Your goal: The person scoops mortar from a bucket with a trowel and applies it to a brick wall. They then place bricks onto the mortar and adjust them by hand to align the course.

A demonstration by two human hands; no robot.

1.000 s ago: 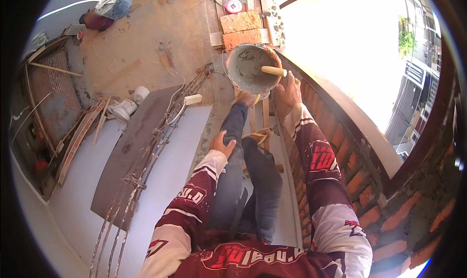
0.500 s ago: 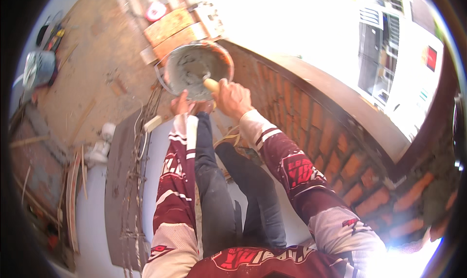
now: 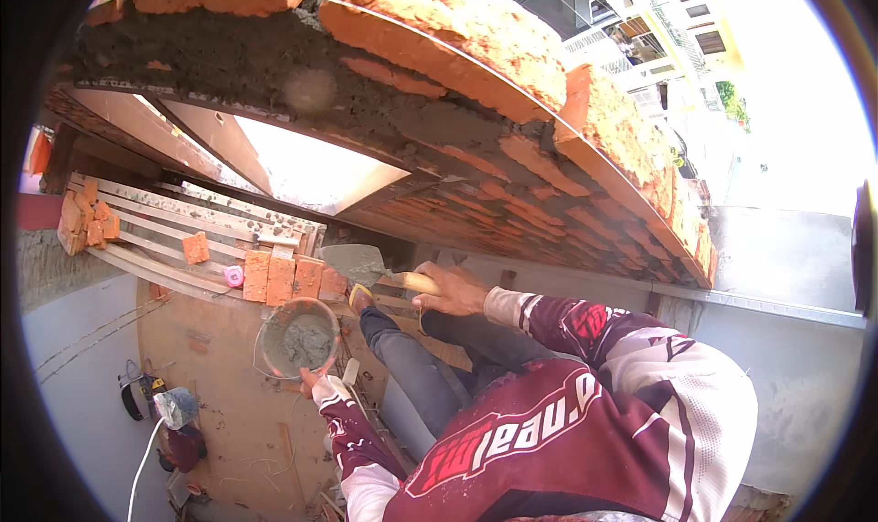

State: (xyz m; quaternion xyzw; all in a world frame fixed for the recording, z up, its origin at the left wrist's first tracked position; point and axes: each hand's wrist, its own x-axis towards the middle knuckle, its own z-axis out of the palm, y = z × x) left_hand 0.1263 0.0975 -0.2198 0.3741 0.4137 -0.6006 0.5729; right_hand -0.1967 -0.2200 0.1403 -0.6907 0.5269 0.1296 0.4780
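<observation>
– Since half a second ago, the trowel [image 3: 358, 262] has come up out of the bucket [image 3: 272, 328], and the view has swung, so the brick wall [image 3: 439, 10] now crosses the top of the frame.

– Where's the trowel exactly?

– Near the middle of the frame, blade toward the left, some grey mortar [image 3: 307, 341] on it. The right hand [image 3: 457, 291] has its fingers clamped round the pale handle [image 3: 420, 283].

– And the left hand [image 3: 314, 381]?

– At the bucket's lower rim, left of centre. I can't tell how its fingers are set; too small.

– What's around the bucket?

– Orange bricks [image 3: 282, 279] just above it, and wooden slats [image 3: 165, 207] running to the left edge. More mortar lies inside.
</observation>
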